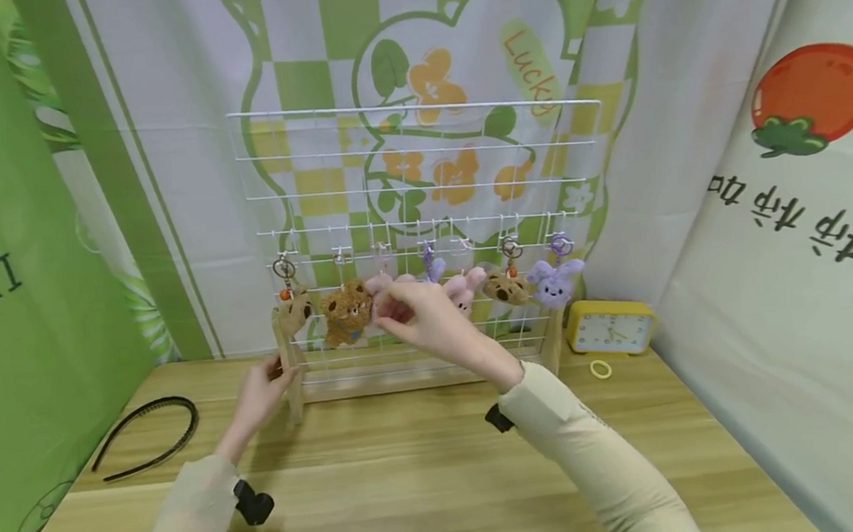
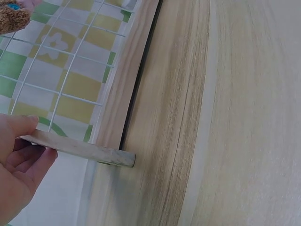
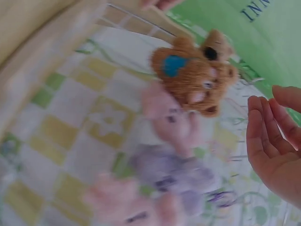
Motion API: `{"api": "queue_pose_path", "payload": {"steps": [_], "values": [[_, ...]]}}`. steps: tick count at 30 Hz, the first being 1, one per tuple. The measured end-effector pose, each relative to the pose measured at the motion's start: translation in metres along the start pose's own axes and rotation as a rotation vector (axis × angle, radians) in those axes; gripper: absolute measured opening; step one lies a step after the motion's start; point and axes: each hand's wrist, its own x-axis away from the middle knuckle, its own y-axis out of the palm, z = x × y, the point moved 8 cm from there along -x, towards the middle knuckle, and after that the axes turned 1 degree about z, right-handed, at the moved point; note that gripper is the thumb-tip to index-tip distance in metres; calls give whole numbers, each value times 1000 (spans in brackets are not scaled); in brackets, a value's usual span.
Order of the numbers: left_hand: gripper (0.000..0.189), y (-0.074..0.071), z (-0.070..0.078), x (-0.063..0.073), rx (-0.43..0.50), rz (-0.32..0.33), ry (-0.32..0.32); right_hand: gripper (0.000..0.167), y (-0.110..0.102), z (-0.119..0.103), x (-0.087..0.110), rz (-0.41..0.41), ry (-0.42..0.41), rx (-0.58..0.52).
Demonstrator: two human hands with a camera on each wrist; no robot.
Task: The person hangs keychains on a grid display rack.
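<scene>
My left hand [image 1: 262,393] grips the left wooden foot [image 2: 89,150] of a white wire grid rack [image 1: 414,110], thumb on one side and fingers on the other. In front of the rack is my right hand [image 1: 434,320], fingers loosely bent, with nothing seen in its grasp in the right wrist view. A brown teddy bear keychain [image 3: 195,77] and a pink bunny keychain [image 3: 164,110] hang near it. My right hand partly hides the pink bunny and a purple plush [image 3: 162,169] in the head view. Another pink bunny [image 1: 469,283] hangs just beyond the wrist.
More plush keychains hang along the row: a brown one [image 1: 296,311] at left, another brown one [image 1: 507,287] and a purple bunny [image 1: 554,283] at right. A yellow clock [image 1: 612,328] and yellow ring [image 1: 601,369] lie right; a black headband [image 1: 190,418] lies left on the wooden table [image 1: 414,484].
</scene>
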Motion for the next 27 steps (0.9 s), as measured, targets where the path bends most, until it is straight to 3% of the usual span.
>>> {"api": "queue_pose_path", "payload": {"steps": [9,15,23,27], "values": [[42,-7,3,3,-34,23,9,5,22,50,73,-86,134,66],[45,-8,2,5,-34,17,2,4,39,77,115,-133,160,88],[48,-5,5,11,-59,7,27,16,40,103,158,-186,208,134],[52,-1,6,19,-59,-54,29,29,36,111,177,-193,198,179]]}}
